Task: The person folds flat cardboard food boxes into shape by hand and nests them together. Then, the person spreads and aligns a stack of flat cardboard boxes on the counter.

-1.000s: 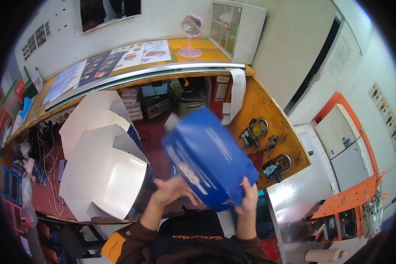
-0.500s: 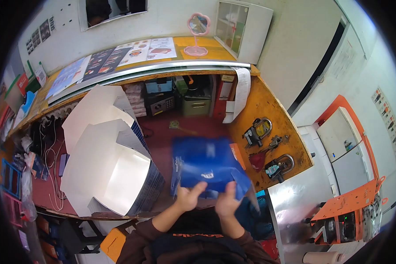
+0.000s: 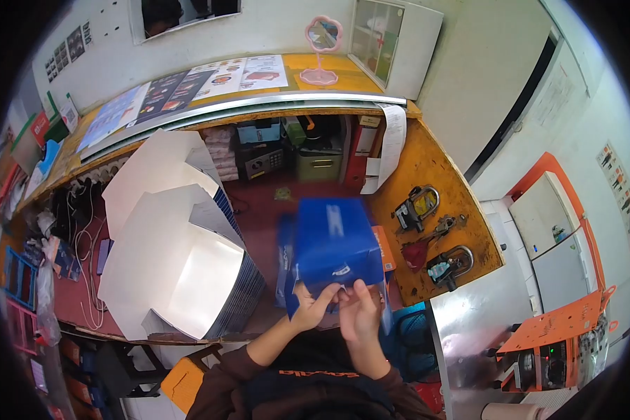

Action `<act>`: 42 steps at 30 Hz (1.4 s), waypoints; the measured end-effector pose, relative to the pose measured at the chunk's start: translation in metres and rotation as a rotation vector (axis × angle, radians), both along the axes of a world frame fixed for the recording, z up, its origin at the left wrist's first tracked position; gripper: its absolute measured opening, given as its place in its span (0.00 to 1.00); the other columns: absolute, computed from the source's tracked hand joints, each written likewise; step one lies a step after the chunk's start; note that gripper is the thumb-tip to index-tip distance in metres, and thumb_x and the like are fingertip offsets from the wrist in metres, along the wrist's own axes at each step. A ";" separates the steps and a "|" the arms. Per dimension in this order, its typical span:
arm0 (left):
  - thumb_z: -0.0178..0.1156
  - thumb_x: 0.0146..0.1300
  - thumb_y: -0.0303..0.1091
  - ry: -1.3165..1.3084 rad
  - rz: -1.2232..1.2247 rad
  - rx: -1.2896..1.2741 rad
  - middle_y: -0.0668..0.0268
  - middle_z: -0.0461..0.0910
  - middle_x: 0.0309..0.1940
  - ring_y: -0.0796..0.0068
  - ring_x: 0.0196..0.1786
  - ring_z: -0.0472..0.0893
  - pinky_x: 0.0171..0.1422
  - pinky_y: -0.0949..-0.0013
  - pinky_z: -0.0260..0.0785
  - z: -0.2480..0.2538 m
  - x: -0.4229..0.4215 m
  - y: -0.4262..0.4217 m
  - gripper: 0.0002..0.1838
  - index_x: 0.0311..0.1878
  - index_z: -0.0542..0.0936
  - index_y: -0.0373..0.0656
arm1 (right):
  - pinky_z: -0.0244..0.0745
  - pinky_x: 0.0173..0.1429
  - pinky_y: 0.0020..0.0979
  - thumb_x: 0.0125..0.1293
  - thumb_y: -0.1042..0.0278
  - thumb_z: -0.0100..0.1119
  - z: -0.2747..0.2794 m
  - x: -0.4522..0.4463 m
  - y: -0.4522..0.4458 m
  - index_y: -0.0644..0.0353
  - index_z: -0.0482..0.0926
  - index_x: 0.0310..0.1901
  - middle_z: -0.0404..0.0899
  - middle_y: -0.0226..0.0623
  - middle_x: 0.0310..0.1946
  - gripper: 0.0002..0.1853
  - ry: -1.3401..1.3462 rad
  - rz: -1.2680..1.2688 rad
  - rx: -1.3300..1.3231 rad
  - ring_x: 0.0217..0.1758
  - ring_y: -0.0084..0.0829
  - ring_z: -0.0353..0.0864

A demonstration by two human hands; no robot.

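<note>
A blue cardboard box (image 3: 334,238) with white print stands raised in front of my body, above the dark red desk. It is slightly blurred. At its near lower edge my left hand (image 3: 311,308) is closed, with thumb and fingers pinching the cardboard. My right hand (image 3: 360,308) grips the same edge, its thumb close to my left thumb. The fingertips of both hands are partly hidden by the box. To the left stand two stacks of nested open boxes (image 3: 154,273), white inside and dark blue outside.
A yellow wooden partition (image 3: 462,217) with padlocks (image 3: 420,206) bounds the right side. Behind are a small safe (image 3: 262,165), a red binder (image 3: 360,150) and a hanging paper strip (image 3: 392,143). White cables (image 3: 84,259) lie at the left. A metal counter (image 3: 469,329) is at the right.
The blue cardboard went from a flatter, flared shape to a squarer box with its near panel upright. My hands moved closer together at its near edge. The view shifted slightly.
</note>
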State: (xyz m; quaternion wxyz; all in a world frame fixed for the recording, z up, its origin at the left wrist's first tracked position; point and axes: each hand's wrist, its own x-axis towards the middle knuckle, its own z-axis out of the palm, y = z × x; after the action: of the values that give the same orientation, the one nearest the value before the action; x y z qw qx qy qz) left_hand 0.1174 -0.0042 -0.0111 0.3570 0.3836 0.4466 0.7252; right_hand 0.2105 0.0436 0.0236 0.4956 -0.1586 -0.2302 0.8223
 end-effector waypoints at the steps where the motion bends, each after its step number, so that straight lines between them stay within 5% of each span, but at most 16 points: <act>1: 0.53 0.60 0.27 0.015 -0.044 -0.047 0.69 0.76 0.30 0.82 0.30 0.74 0.33 0.77 0.66 0.000 -0.004 0.000 0.07 0.42 0.74 0.39 | 0.65 0.32 0.22 0.57 0.79 0.54 0.002 0.002 0.004 0.53 0.70 0.35 0.71 0.28 0.28 0.08 0.022 0.070 -0.029 0.28 0.19 0.69; 2: 0.53 0.60 0.27 0.013 -0.043 -0.046 0.69 0.76 0.30 0.82 0.30 0.74 0.33 0.77 0.66 0.009 -0.007 -0.001 0.07 0.42 0.74 0.39 | 0.65 0.32 0.22 0.57 0.79 0.54 -0.001 0.002 0.005 0.53 0.70 0.35 0.71 0.28 0.28 0.08 0.020 0.071 -0.028 0.28 0.19 0.69; 4: 0.50 0.62 0.37 -1.177 -0.242 0.148 0.64 0.77 0.36 0.78 0.39 0.74 0.40 0.72 0.64 0.032 -0.011 -0.003 0.12 0.44 0.74 0.39 | 0.67 0.36 0.22 0.56 0.80 0.53 -0.007 0.001 0.009 0.54 0.72 0.40 0.73 0.28 0.30 0.11 -0.102 -0.124 -0.034 0.31 0.18 0.71; 6: 0.50 0.62 0.37 -1.274 -0.447 0.318 0.64 0.76 0.42 0.78 0.44 0.73 0.45 0.71 0.63 0.006 -0.022 -0.004 0.15 0.47 0.74 0.39 | 0.69 0.46 0.24 0.55 0.83 0.53 0.001 -0.005 0.004 0.56 0.71 0.44 0.74 0.29 0.36 0.15 -0.190 -0.192 0.033 0.39 0.22 0.73; 9: 0.59 0.57 0.31 -0.195 0.169 -0.121 0.65 0.79 0.33 0.84 0.29 0.73 0.33 0.80 0.65 -0.007 -0.011 -0.005 0.11 0.42 0.77 0.37 | 0.69 0.51 0.27 0.55 0.81 0.55 -0.006 -0.004 -0.003 0.62 0.67 0.51 0.72 0.37 0.45 0.20 -0.294 -0.291 0.280 0.46 0.28 0.72; 16: 0.57 0.59 0.34 -0.069 -0.034 -0.434 0.67 0.77 0.17 0.86 0.16 0.69 0.20 0.80 0.59 0.007 -0.007 -0.020 0.14 0.20 0.79 0.36 | 0.70 0.48 0.27 0.56 0.78 0.54 -0.067 -0.009 -0.003 0.60 0.66 0.50 0.71 0.36 0.44 0.19 -0.214 0.042 0.070 0.46 0.28 0.72; 18: 0.61 0.54 0.37 0.651 -0.195 -0.421 0.67 0.77 0.16 0.83 0.15 0.71 0.20 0.79 0.61 0.034 -0.016 -0.041 0.15 0.17 0.78 0.37 | 0.68 0.54 0.32 0.57 0.78 0.53 -0.034 -0.010 -0.003 0.61 0.65 0.52 0.70 0.37 0.45 0.19 -0.355 -0.086 0.067 0.49 0.30 0.71; 20: 0.65 0.48 0.39 0.904 0.205 -0.415 0.62 0.78 0.23 0.75 0.22 0.77 0.26 0.76 0.66 0.051 -0.014 -0.060 0.14 0.29 0.79 0.37 | 0.69 0.53 0.33 0.58 0.73 0.54 -0.038 -0.004 0.005 0.58 0.70 0.46 0.72 0.35 0.43 0.13 -0.561 -0.133 0.295 0.46 0.31 0.73; 24: 0.67 0.44 0.39 0.946 0.518 -0.352 0.58 0.78 0.35 0.71 0.32 0.79 0.35 0.73 0.69 0.059 -0.022 -0.054 0.24 0.44 0.74 0.37 | 0.66 0.52 0.35 0.56 0.72 0.56 -0.018 0.014 0.003 0.58 0.70 0.46 0.73 0.36 0.42 0.15 -0.796 -0.047 1.062 0.45 0.32 0.73; 27: 0.61 0.51 0.34 0.407 0.245 -0.048 0.55 0.73 0.43 0.69 0.41 0.78 0.35 0.69 0.71 0.006 -0.040 -0.055 0.25 0.52 0.67 0.36 | 0.65 0.52 0.37 0.55 0.71 0.58 0.025 0.009 -0.014 0.58 0.70 0.46 0.73 0.36 0.42 0.15 -0.857 0.016 1.608 0.44 0.33 0.73; 28: 0.56 0.57 0.33 0.690 0.176 -0.236 0.53 0.69 0.48 0.67 0.44 0.76 0.39 0.67 0.73 -0.018 -0.049 -0.064 0.24 0.55 0.63 0.34 | 0.63 0.49 0.37 0.52 0.69 0.59 0.056 0.000 -0.025 0.58 0.72 0.43 0.73 0.36 0.39 0.15 -1.093 -0.006 1.707 0.42 0.33 0.72; 30: 0.51 0.62 0.34 -0.432 0.106 -0.181 0.51 0.67 0.49 0.63 0.47 0.75 0.44 0.63 0.74 0.031 -0.033 -0.078 0.24 0.57 0.58 0.33 | 0.61 0.47 0.37 0.49 0.68 0.61 0.078 -0.012 -0.034 0.57 0.73 0.40 0.72 0.36 0.36 0.15 -1.311 -0.018 1.799 0.40 0.33 0.72; 32: 0.54 0.61 0.38 -0.462 0.137 -0.121 0.51 0.65 0.51 0.59 0.47 0.74 0.47 0.59 0.74 0.037 -0.029 -0.106 0.30 0.58 0.54 0.32 | 0.59 0.45 0.38 0.46 0.66 0.56 0.082 -0.015 -0.033 0.59 0.74 0.31 0.71 0.37 0.30 0.10 -1.210 0.217 2.178 0.36 0.32 0.71; 34: 0.59 0.57 0.39 -0.101 0.252 0.082 0.54 0.69 0.48 0.63 0.47 0.75 0.44 0.61 0.75 0.039 -0.031 -0.142 0.31 0.57 0.58 0.32 | 0.60 0.44 0.37 0.46 0.69 0.52 0.096 -0.027 -0.046 0.58 0.72 0.25 0.68 0.34 0.26 0.04 -1.024 0.187 2.248 0.34 0.31 0.70; 38: 0.65 0.45 0.31 0.958 0.751 -0.331 0.60 0.78 0.30 0.64 0.36 0.80 0.38 0.66 0.72 0.018 -0.058 -0.211 0.14 0.37 0.77 0.40 | 0.60 0.40 0.31 0.46 0.68 0.53 0.115 -0.054 -0.085 0.56 0.72 0.25 0.66 0.29 0.23 0.04 -0.615 0.351 2.393 0.33 0.27 0.71; 42: 0.64 0.40 0.29 1.040 0.933 -0.359 0.60 0.78 0.27 0.63 0.32 0.80 0.35 0.67 0.72 0.016 -0.071 -0.222 0.10 0.30 0.77 0.41 | 0.62 0.36 0.28 0.49 0.67 0.53 0.102 -0.090 -0.114 0.58 0.73 0.24 0.69 0.32 0.23 0.05 -0.378 0.544 2.425 0.33 0.28 0.72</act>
State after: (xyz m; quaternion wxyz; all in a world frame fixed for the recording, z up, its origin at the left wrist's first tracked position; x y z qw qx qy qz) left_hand 0.0461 -0.2258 0.0053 -0.1914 0.3841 0.7883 0.4410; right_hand 0.1204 -0.0701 0.1252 0.0963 0.3355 -0.9291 0.1219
